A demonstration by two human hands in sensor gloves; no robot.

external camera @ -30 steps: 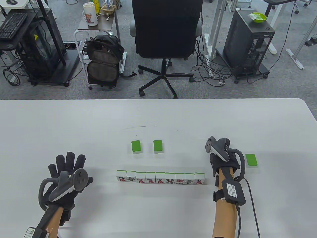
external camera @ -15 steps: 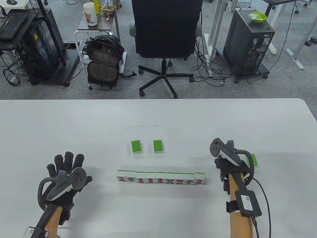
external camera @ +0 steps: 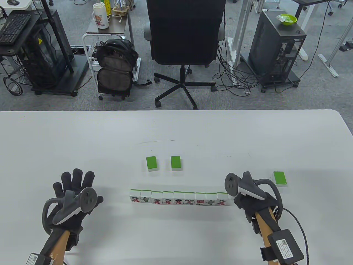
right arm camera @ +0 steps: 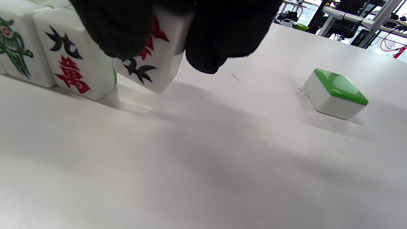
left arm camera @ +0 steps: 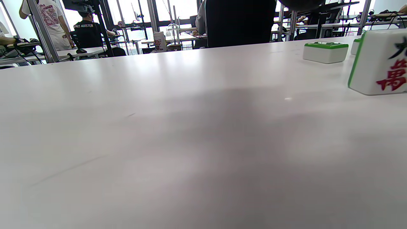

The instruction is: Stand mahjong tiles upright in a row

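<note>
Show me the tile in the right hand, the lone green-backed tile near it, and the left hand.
held white mahjong tile (right arm camera: 159, 63), right wrist view, printed face
flat green-backed tile (right arm camera: 338, 86), right wrist view, green back
left hand (external camera: 73, 193), table view, glove back

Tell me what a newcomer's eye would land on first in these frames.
First, the row of upright tiles standing edge to edge at the table's middle, faces toward the person. Next, the right hand at the row's right end, where the right wrist view shows its fingers pinching a tilted tile beside the last standing one. Three green-backed tiles lie flat: two behind the row, one far right, while the left hand rests spread on the table.
</note>
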